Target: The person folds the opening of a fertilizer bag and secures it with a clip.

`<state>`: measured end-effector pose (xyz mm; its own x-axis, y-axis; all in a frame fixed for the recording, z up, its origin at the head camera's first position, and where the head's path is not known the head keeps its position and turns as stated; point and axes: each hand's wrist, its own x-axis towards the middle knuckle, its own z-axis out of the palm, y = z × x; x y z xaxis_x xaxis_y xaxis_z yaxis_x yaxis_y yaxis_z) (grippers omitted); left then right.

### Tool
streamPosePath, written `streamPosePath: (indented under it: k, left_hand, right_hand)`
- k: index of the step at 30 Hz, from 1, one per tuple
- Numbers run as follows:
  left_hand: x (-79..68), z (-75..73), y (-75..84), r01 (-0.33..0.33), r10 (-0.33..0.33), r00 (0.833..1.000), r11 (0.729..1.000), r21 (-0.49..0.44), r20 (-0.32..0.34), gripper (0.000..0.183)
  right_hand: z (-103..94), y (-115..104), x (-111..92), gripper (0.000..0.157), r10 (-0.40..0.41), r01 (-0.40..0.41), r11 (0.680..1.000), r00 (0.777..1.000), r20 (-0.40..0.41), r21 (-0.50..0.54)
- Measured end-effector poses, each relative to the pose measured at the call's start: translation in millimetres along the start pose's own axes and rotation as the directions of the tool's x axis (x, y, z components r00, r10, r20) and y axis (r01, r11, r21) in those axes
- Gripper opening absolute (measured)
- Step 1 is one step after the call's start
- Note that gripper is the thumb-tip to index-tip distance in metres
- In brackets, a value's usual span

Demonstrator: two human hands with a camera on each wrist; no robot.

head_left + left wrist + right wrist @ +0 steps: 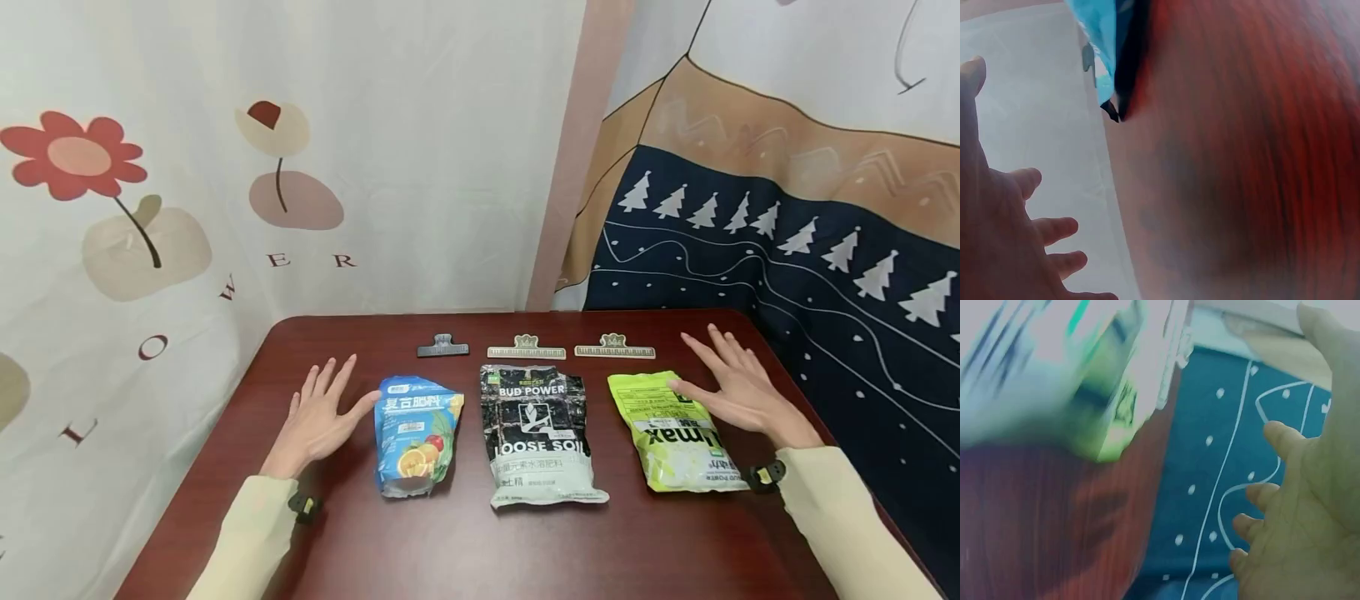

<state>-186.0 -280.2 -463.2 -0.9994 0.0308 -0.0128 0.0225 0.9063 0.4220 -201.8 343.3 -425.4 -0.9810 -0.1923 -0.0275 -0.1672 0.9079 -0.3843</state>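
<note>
Three bags lie in a row on a dark red table (420, 550). A blue fertilizer bag (416, 429) with fruit printed on it is on the left. The middle one is a black and white soil bag (534, 433) marked "LOOSE SOIL". On the right lies a yellow-green bag (675, 433). My left hand (318, 421) is spread beside the blue bag, its thumb near that bag's upper left edge. With fingers spread, my right hand (738, 392) is by the yellow-green bag; its thumb overlaps the bag's top corner in the head view. Neither hand holds anything.
Behind the bags, a dark clip (442, 347) and two pale gold clips, one central (527, 348) and one to the right (615, 347), lie in a line. Printed curtains, one white (420, 167) and one navy (675, 267), hang behind and beside the table.
</note>
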Motion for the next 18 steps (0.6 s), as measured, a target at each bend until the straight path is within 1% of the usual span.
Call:
streamPosePath:
  k: [3, 6, 11, 15, 18]
  left_hand:
    - [0.0, -1.1, 2.6, 0.011, -0.011, 1.0, 0.999, -0.033, 0.013, 0.091]
    - [0.9, -1.6, 5.0, 0.034, -0.031, 0.999, 0.996, -0.078, 0.043, 0.093]
    - [3.6, -4.6, 8.9, 0.065, -0.053, 0.996, 0.983, -0.173, 0.072, 0.094]
    - [5.5, -7.7, 10.4, 0.094, -0.073, 0.993, 0.964, -0.249, 0.092, 0.095]
    - [6.9, -9.0, 10.7, 0.14, -0.104, 0.987, 0.937, -0.319, 0.125, 0.095]
  right_hand:
    - [0.4, -11, 2, 0.09, -0.001, 0.0, 0.999, 1.0, 0.026, 0.039]
    - [2.8, -24, 6, 0.089, -0.005, 0.001, 0.997, 0.999, 0.05, 0.076]
    - [4.4, -49, 15, 0.088, -0.023, 0.01, 0.991, 0.996, 0.09, 0.137]
    - [6.0, -68, 21, 0.087, -0.048, 0.021, 0.98, 0.991, 0.129, 0.199]
    - [8.0, -80, 26, 0.086, -0.076, 0.042, 0.972, 0.987, 0.142, 0.229]
